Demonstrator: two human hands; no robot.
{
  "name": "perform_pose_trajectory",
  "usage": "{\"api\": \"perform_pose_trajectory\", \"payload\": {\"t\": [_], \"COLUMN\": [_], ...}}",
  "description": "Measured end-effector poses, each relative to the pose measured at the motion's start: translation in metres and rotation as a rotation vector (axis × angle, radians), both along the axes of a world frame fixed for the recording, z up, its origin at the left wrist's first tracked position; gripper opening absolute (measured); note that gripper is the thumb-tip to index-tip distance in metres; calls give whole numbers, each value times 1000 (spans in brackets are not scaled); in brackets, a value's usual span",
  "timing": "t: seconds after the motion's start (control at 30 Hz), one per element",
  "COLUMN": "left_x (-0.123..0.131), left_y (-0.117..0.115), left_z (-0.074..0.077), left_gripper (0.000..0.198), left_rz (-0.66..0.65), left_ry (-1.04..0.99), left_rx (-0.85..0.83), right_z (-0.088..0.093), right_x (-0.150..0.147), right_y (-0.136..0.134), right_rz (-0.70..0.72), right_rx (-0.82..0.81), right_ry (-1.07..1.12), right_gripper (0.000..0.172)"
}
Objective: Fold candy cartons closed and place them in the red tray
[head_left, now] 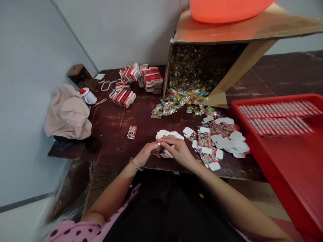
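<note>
My left hand (145,153), with a bangle at the wrist, is closed around a small printed carton (156,151) near the table's front edge. Bent over from the other side, my right hand (178,149) has its fingers at the carton's white end flap. Part of the carton is hidden under my fingers. Beneath and behind both hands lies a bunch of flat cartons with white flaps (170,134). A single printed carton (131,132) rests on the table to the left. To the right is a loose heap of unfolded cartons (228,139).
A cardboard box (237,74) lies on its side, spilling small wrapped candies (181,95). Bundled cartons (152,79) stand at the back. On the right, a red tray (285,154) holds rows of cartons. Cloth (68,112) and a white-red bottle (88,96) sit left.
</note>
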State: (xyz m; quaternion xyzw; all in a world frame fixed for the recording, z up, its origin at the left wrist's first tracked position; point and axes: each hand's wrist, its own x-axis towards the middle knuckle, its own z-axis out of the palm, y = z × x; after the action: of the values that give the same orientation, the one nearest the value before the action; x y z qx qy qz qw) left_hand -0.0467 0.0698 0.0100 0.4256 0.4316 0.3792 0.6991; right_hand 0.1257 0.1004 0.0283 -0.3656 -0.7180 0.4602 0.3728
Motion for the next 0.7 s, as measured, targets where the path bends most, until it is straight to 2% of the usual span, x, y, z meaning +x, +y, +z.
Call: {"api": "perform_pose_trajectory", "payload": {"t": [0.13,0.2,0.27,0.33,0.4,0.43,0.5,0.57,0.6,0.67,0.7], "left_x": [-3,-1,1,2,-2,-8,-27,-55,-70,-96,-105], "left_y": [-14,-22,-28,-32,-30,-27,-16,2,12,31,40], "left_z": [11,10,4,-1,-4,-4,-4,-5,-6,-14,-19], "left_gripper": [42,43,47,45,41,41,43,40,35,42,44], "left_rz": [12,30,27,91,179,185,106,96,204,508,592], "left_ry": [15,4,-12,104,281,347,413,527,650,949,1029], "left_rx": [5,-86,-180,-144,25,116,240,271,266,198,161], "right_z": [-8,-20,-31,-37,-37,-36,-34,-36,-39,-47,-51], "right_x": [3,5,2,-7,-22,-30,-48,-65,-74,-91,-101], "right_y": [0,-7,-17,-24,-25,-22,-11,5,14,31,39], "right_rz": [11,21,-3,-43,-59,-55,-47,-50,-60,-78,-88], "right_rx": [151,255,290,242,133,75,-28,-104,-137,-181,-190], "right_ry": [-59,-90,-144,-227,-276,-270,-208,-168,-180,-242,-277], "right_gripper": [24,27,30,34,40,43,42,38,36,35,36]}}
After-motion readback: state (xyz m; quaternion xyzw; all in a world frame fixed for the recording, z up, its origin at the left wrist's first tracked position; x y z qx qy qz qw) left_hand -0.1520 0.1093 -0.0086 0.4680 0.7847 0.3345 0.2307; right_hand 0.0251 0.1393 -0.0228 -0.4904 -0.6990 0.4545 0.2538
